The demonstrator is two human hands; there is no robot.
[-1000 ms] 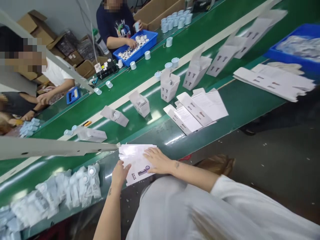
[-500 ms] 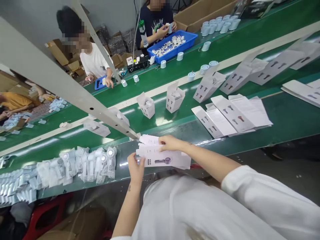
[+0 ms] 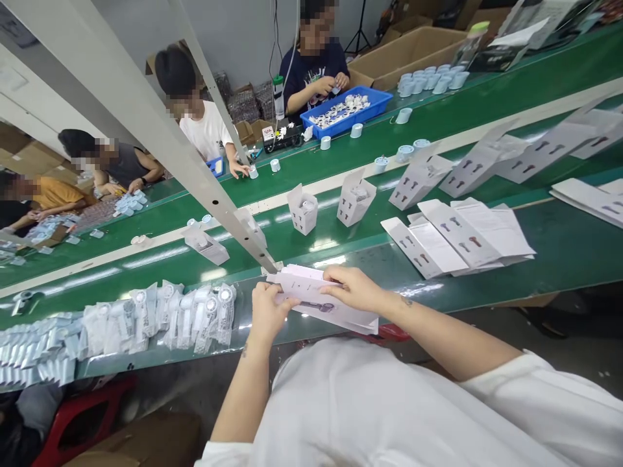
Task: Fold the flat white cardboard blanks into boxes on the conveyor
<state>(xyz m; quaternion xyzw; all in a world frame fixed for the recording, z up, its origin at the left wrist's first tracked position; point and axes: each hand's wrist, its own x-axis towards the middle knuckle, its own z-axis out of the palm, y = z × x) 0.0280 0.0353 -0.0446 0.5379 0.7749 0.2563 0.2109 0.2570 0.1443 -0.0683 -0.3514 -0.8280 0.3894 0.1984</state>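
Just over the near edge of the bench, both my hands are on flat white printed cartons [image 3: 311, 293]. A dark handheld device with a round head is printed on the top one. My left hand [image 3: 269, 314] grips the left end, its thumb across the printed face and its fingers partly hidden. My right hand [image 3: 354, 290] pinches the upper edge near the middle, with the thumb on the front panel. To the right, a pile of flat white cartons [image 3: 460, 237] lies on the bench. Left of my hands are bagged pale handheld pieces with round heads [image 3: 207, 314].
A slanted metal post [image 3: 228, 214] meets the bench just beyond my hands. Open filled cartons [image 3: 357, 200] stand along the green conveyor [image 3: 324, 245]. Across it, co-workers handle small pale-blue cups [image 3: 356, 130] near a blue tray [image 3: 384, 98]. A red stool [image 3: 80, 421] stands below left.
My left hand has closed further over the cartons' left end, its thumb now across the print. The cartons tilt more, and the whole view has shifted slightly.
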